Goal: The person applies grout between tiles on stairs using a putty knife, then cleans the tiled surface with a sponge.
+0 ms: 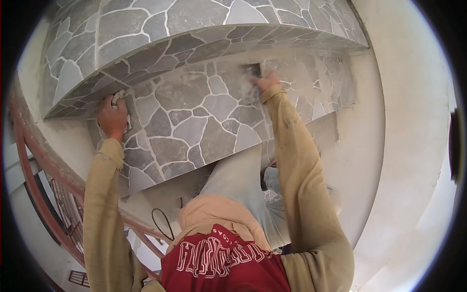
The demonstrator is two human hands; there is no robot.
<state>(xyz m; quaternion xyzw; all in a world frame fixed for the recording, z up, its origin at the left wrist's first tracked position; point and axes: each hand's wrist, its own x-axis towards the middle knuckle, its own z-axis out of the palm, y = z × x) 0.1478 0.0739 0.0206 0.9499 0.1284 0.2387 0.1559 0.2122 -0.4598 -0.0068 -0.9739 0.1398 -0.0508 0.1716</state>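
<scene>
The left hand is curled round a crumpled whitish cloth, pressed to the left end of the step, near its back edge. The right hand reaches further along, close to the back edge and right of the middle. At its fingertips is a dark flat piece (the fingers are blurred, so I cannot tell how firmly it is held, if at all). A pale, smeary patch lies on the tiles around that hand, and a similar dull film covers much of the step's right end, where the joints show less clearly.

The step is faced with grey stone-pattern tiles divided by white lines, boldest in the middle and towards the front edge. Behind its back edge stands a riser in the same pattern, with the upper step above it.

Tan sleeves run back from both hands to a red shirt with white lettering. Pale trousers show below the front edge. A reddish railing passes on the left; a pale wall curves round on the right.
</scene>
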